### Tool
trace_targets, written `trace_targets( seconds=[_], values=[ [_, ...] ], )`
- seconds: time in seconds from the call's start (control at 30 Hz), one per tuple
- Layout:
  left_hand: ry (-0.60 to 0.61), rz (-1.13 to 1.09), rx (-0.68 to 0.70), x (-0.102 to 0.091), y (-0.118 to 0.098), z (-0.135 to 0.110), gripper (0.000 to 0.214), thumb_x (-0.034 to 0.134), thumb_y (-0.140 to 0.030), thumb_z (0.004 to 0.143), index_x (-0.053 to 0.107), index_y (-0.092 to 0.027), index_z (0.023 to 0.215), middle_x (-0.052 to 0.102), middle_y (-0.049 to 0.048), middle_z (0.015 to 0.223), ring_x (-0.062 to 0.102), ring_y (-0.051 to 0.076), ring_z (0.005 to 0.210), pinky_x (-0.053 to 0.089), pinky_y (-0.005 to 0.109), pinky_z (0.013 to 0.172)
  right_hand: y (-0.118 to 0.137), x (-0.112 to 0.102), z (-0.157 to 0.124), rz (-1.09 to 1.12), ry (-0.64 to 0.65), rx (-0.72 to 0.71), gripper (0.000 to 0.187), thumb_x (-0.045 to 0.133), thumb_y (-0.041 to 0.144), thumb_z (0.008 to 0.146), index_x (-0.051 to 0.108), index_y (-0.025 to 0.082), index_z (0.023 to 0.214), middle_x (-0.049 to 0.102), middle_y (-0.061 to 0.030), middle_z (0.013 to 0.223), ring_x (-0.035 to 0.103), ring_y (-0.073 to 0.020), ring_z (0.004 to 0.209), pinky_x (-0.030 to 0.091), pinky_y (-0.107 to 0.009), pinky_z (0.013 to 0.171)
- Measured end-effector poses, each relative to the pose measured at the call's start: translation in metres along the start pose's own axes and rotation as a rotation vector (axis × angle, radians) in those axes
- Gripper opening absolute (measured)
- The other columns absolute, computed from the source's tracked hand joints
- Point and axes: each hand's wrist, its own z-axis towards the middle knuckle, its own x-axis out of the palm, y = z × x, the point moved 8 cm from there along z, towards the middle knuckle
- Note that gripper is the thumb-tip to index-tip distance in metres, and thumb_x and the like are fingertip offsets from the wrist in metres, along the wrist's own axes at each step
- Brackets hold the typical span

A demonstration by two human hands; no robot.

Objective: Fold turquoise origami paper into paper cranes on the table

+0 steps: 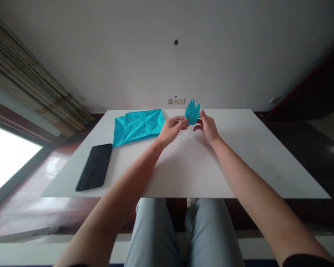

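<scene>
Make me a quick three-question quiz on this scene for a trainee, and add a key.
1. True or false: the left hand touches the folded paper.
2. What colour is the creased paper?
3. Which lies nearest the front edge of the table? A: creased paper. B: black tablet. C: folded paper.

Key: 1 true; 2 turquoise blue; 3 B.

One left hand, one right hand — one folded blue paper piece. Creased blue sheets overlap, number unclear. One black tablet, one white table — three wall sockets.
</scene>
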Motion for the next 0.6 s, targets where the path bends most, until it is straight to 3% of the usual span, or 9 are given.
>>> trace_targets(
  seconds=[0.13, 0.23, 0.37, 0.6],
  values=[
    [0.010, 0.018, -0.009, 0.001, -0.004, -0.002, 0.055, 0.073, -0.071, 0.108, 0.083, -0.018, 0.096, 0.088, 0.0129, 0.116, 0.085, 0.026, 0.109, 0.071, 0.040, 0.100, -0.003, -0.002, 0.001, -0.036, -0.024, -0.019, 0.068, 0.086, 0.094, 0.083, 0.076, 0.028, 0.095, 0.080, -0.0048, 0.097, 0.074, -0.0208, 0.085, 0.061, -0.031, 0.063],
    [0.040, 0.079, 0.058, 0.002, -0.005, -0.001, 0.049, 0.093, -0.066, 0.094, 0.082, -0.018, 0.096, 0.087, 0.0108, 0.111, 0.084, 0.025, 0.107, 0.069, 0.038, 0.097, -0.005, -0.001, 0.003, -0.052, -0.003, -0.066, 0.070, 0.100, 0.085, 0.074, 0.074, 0.030, 0.110, 0.078, -0.0029, 0.103, 0.071, -0.0185, 0.081, 0.062, -0.031, 0.067],
    [0.033, -0.012, 0.082, 0.000, 0.003, 0.002, 0.057, 0.110, -0.043, 0.074, 0.077, -0.021, 0.115, 0.085, 0.0064, 0.115, 0.084, 0.019, 0.095, 0.069, 0.034, 0.089, -0.010, -0.004, 0.006, -0.066, -0.009, -0.096, 0.082, 0.102, 0.082, 0.072, 0.063, 0.035, 0.127, 0.076, -0.0038, 0.121, 0.071, -0.0183, 0.082, 0.061, -0.030, 0.062],
    [-0.018, -0.043, 0.048, -0.005, 0.007, 0.003, 0.056, 0.106, -0.037, 0.082, 0.072, -0.022, 0.123, 0.089, 0.0079, 0.115, 0.088, 0.022, 0.101, 0.072, 0.036, 0.094, -0.008, -0.005, 0.005, -0.034, -0.036, -0.064, 0.082, 0.106, 0.081, 0.067, 0.059, 0.032, 0.114, 0.076, -0.0023, 0.118, 0.070, -0.0159, 0.078, 0.059, -0.028, 0.058]
  ],
)
